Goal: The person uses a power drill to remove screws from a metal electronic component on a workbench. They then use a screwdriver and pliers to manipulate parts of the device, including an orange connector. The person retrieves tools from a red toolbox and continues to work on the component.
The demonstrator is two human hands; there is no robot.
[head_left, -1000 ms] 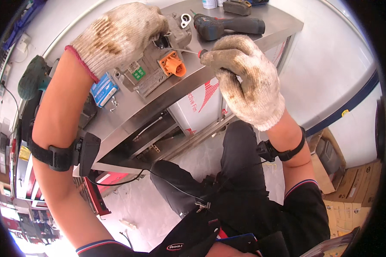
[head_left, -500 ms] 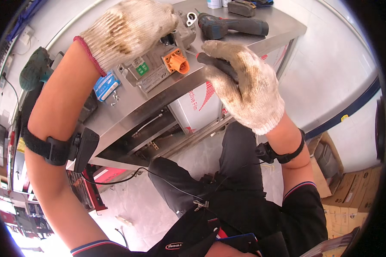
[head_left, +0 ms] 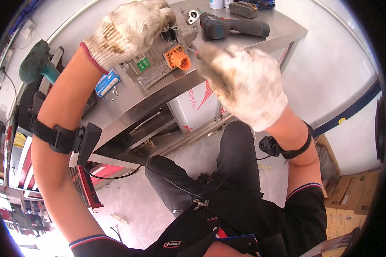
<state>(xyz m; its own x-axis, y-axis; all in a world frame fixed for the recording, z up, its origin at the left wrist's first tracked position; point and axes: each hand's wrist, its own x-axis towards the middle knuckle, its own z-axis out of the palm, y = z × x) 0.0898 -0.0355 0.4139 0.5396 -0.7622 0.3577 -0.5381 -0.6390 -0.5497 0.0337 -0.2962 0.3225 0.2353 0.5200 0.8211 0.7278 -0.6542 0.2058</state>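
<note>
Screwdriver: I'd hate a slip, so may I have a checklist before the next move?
1. Screwdriver in the right hand: ok.
2. Left hand at the metal unit: ok, though its fingertips are hidden.
3. Screwdriver tip seated: cannot tell, its contact is too small to make out.
4. Unit clamped down: cannot tell, no clamp shows.
5. Loose screws apart from the unit: ok, beside the blue box.
6. Drill set down: ok, on the bench.
</note>
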